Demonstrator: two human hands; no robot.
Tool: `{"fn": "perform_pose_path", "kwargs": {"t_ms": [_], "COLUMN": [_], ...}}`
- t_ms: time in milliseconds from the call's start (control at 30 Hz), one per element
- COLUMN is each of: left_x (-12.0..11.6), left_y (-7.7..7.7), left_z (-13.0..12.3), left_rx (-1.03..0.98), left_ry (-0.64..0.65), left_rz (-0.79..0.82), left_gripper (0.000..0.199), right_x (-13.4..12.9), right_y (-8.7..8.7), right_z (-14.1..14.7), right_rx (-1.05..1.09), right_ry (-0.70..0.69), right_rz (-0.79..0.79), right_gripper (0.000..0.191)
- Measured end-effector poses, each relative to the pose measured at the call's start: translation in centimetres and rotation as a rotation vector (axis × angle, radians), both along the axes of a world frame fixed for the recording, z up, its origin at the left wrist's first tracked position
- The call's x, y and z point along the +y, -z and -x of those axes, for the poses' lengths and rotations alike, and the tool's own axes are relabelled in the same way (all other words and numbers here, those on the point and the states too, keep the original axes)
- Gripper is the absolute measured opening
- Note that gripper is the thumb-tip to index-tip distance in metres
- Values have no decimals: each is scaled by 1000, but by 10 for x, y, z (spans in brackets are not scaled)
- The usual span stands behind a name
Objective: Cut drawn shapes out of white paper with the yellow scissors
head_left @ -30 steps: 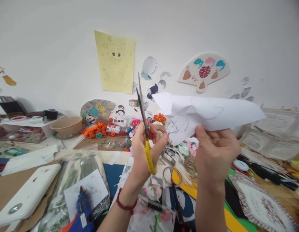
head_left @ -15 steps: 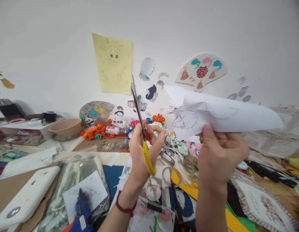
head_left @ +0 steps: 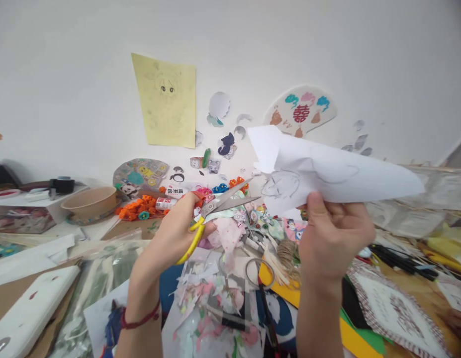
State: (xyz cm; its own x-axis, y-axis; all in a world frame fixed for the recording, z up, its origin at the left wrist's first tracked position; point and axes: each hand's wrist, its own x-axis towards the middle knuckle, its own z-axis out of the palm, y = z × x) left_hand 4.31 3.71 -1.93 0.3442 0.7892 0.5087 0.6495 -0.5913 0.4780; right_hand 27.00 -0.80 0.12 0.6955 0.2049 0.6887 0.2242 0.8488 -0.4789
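Observation:
My left hand (head_left: 180,231) grips the yellow-handled scissors (head_left: 195,243). Their blades are parted and point right, with the tips close to the left edge of a white sheet of paper (head_left: 327,166). My right hand (head_left: 332,231) pinches that sheet along its lower edge, thumb in front. The paper is creased and folded at its left part and bears pencil lines, among them a small drawn face. No blade is seen crossing the paper.
A yellow drawing (head_left: 166,104) and a fan-shaped piece (head_left: 301,109) are on the wall. Below lie orange flowers (head_left: 138,208), a second pair of scissors (head_left: 265,298), paper scraps (head_left: 200,303), twine (head_left: 288,253) and a white case (head_left: 36,308). A wooden bowl (head_left: 90,203) stands left.
The scissors have swung from pointing up to pointing right, and their blades have opened. My left hand has moved left and turned. My right hand still holds the paper. The view has shifted slightly.

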Motion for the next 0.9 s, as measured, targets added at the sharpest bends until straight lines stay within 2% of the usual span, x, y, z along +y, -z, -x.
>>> {"fn": "perform_pose_path", "kwargs": {"t_ms": [167, 367, 900], "left_x": [-2, -7, -11], "left_y": [2, 1, -4], "left_z": [-3, -19, -29], "left_rx": [36, -20, -38], "left_ry": [112, 164, 115], "left_rz": [103, 92, 82], "left_gripper": [28, 31, 26], "right_x": [4, 9, 10], "right_y": [1, 6, 7], "right_z": [-3, -5, -1], "right_rx": [-29, -78, -84], "right_ry": [83, 86, 64], "right_rz": [-8, 41, 56], "right_gripper": [33, 25, 27]}}
